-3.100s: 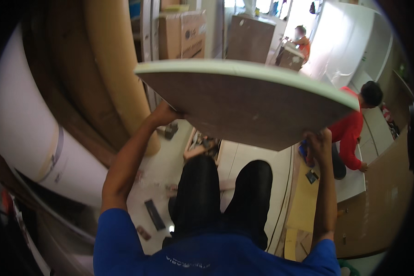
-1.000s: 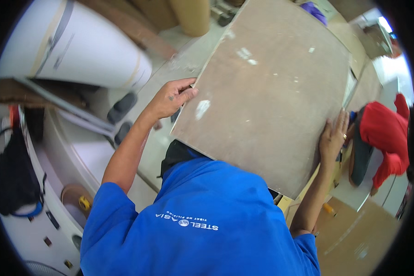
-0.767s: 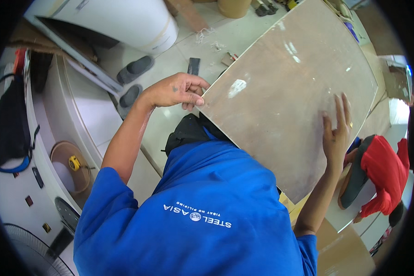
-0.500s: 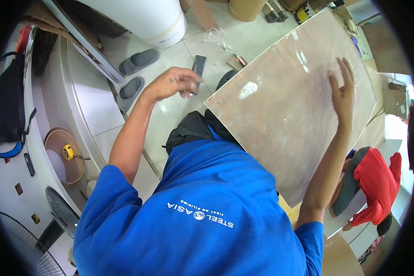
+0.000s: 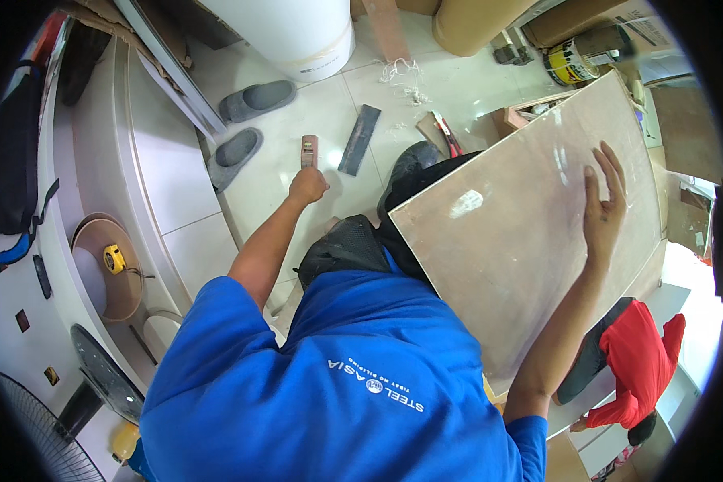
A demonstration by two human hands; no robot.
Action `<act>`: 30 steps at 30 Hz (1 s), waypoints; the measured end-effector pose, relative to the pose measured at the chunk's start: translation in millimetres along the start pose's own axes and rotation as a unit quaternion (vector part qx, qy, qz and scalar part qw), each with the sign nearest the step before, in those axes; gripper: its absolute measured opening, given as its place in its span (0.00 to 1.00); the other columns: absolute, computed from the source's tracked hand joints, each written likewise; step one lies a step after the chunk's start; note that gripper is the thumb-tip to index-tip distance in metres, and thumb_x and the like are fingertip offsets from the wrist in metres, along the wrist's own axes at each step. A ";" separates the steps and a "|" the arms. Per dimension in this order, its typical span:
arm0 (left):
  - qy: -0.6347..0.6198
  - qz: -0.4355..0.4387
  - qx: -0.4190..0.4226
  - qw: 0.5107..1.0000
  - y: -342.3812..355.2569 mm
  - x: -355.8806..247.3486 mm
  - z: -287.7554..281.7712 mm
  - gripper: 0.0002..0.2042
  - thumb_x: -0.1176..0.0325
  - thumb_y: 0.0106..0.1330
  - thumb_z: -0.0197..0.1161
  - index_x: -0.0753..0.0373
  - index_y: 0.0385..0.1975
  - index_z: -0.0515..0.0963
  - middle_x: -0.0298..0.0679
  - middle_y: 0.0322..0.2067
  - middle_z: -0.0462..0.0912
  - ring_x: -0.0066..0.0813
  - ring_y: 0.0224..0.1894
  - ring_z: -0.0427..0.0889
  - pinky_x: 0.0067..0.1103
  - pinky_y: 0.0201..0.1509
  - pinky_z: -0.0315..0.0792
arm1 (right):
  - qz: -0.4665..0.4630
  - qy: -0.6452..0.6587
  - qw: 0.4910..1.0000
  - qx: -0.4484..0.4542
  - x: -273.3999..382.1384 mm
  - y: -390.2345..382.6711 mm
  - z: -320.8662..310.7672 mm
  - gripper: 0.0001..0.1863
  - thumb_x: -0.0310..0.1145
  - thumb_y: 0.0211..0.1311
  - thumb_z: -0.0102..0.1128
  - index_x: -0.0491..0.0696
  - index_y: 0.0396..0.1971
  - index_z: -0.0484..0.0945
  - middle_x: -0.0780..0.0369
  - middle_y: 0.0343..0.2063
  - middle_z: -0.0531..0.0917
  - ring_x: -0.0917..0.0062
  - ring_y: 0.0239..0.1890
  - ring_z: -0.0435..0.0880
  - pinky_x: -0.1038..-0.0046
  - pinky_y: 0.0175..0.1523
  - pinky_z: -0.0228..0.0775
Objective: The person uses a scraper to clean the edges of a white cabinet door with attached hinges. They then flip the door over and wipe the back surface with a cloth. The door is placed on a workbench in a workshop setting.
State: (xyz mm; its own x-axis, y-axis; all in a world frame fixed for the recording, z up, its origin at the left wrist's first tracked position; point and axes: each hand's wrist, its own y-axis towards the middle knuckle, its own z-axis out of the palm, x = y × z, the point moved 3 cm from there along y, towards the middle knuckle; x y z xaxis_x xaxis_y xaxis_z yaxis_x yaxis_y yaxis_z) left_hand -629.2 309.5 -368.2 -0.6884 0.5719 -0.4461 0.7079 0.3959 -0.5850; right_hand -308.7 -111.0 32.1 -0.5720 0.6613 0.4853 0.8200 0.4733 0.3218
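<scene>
**Left hand off the board**

Since half a second ago, my left hand [image 5: 308, 185] has dropped off the plywood board [image 5: 522, 241] toward the floor, fingers curled; whether it grips anything I cannot tell. My right hand [image 5: 603, 201] lies open and flat on the board's face, much the nearer. Leaning across my legs, the board runs its long axis lower left to upper right, toward the paint can [image 5: 574, 60].

A pale brown wooden board [image 5: 522, 241], smooth and faintly glossy with a light reflection on its face, is pressed by the flat right hand [image 5: 604, 205]. The floor [image 5: 329, 112] is laid with glossy white tiles. Two grey slippers [image 5: 249, 120] are seen in matt, probably rubbery material. A blue cloth shirt [image 5: 337, 386] is worn, matt and smooth.
</scene>
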 end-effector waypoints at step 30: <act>-0.502 0.091 0.062 0.858 -12.4 -136.8 -91.5 0.24 0.73 0.67 0.64 0.68 0.63 0.70 0.44 0.44 0.83 0.34 0.39 0.88 0.27 0.43 0.83 | 0.150 -0.138 0.961 -0.185 -176.4 86.8 -61.9 0.30 0.44 0.69 0.69 0.49 0.67 0.79 0.55 0.70 0.78 0.57 0.60 0.84 0.61 0.68 0.73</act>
State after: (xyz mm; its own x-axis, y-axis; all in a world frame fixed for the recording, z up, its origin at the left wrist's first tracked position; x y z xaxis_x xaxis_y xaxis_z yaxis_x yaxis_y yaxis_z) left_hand -529.4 292.1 -238.0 -0.4009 -0.3159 -0.8599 0.8393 0.2496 -0.4830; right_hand -135.6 -222.5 24.8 -0.2500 0.8892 0.3832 0.8694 0.0319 0.4930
